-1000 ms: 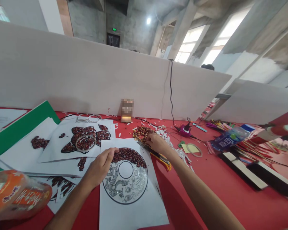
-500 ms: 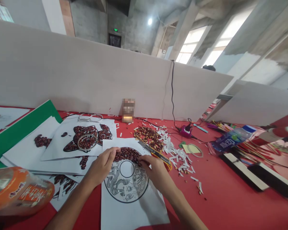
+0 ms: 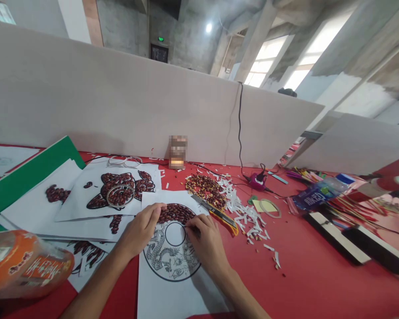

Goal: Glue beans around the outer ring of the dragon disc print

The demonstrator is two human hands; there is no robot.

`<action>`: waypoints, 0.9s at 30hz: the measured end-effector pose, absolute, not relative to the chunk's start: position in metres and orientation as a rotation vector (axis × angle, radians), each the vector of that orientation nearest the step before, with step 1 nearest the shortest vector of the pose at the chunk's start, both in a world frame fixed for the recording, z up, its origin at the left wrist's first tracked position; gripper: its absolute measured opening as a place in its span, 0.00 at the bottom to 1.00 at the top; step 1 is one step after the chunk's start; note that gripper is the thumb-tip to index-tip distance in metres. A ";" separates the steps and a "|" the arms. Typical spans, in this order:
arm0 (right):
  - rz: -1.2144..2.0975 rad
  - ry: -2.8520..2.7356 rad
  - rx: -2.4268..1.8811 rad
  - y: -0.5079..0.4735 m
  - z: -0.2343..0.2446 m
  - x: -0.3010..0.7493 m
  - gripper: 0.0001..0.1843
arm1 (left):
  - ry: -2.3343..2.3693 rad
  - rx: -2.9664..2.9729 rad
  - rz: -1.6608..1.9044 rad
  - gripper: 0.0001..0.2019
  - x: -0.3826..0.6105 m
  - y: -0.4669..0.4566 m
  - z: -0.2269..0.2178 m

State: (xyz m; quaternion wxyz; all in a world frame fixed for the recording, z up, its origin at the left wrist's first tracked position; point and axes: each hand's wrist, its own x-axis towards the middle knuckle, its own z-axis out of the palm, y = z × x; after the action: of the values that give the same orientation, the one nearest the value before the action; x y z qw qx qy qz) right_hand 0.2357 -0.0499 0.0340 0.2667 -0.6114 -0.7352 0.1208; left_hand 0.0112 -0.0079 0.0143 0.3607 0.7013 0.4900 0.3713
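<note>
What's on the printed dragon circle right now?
Dark red beans fill the circle's upper arc. The left hand overlaps its upper left edge; the right hand covers part of its right side. Both hide whatever lies beneath them.

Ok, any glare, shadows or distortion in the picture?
Head view: the windows glare white. Head view: a soft shadow lies on the drawing sheet below the right hand. Head view: the orange-labelled bottle looks stretched at the left edge.
</note>
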 end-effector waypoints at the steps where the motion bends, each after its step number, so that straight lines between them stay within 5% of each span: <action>1: 0.314 -1.992 -1.663 -0.050 0.033 0.235 0.05 | 1.261 1.806 0.956 0.24 0.011 -0.008 0.014; 9: 0.266 -1.969 -1.555 -0.055 0.026 0.239 0.09 | 1.258 1.799 0.957 0.24 0.012 -0.008 0.014; 14: -0.052 -2.270 -1.443 -0.066 0.024 0.247 0.21 | 1.263 1.816 0.958 0.24 0.012 -0.009 0.015; 18: -0.243 -2.349 -1.518 -0.069 0.019 0.250 0.22 | 1.288 1.819 0.949 0.24 0.011 -0.009 0.015; 27: -0.067 -2.335 -1.647 -0.071 0.028 0.252 0.28 | 1.270 1.808 0.931 0.25 0.011 -0.009 0.015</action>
State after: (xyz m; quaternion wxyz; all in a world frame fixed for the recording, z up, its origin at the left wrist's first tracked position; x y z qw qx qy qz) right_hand 0.2516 -0.0706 0.0283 0.1414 -0.5705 -0.8087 -0.0234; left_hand 0.0108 -0.0090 0.0145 0.3637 0.7024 0.4935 0.3617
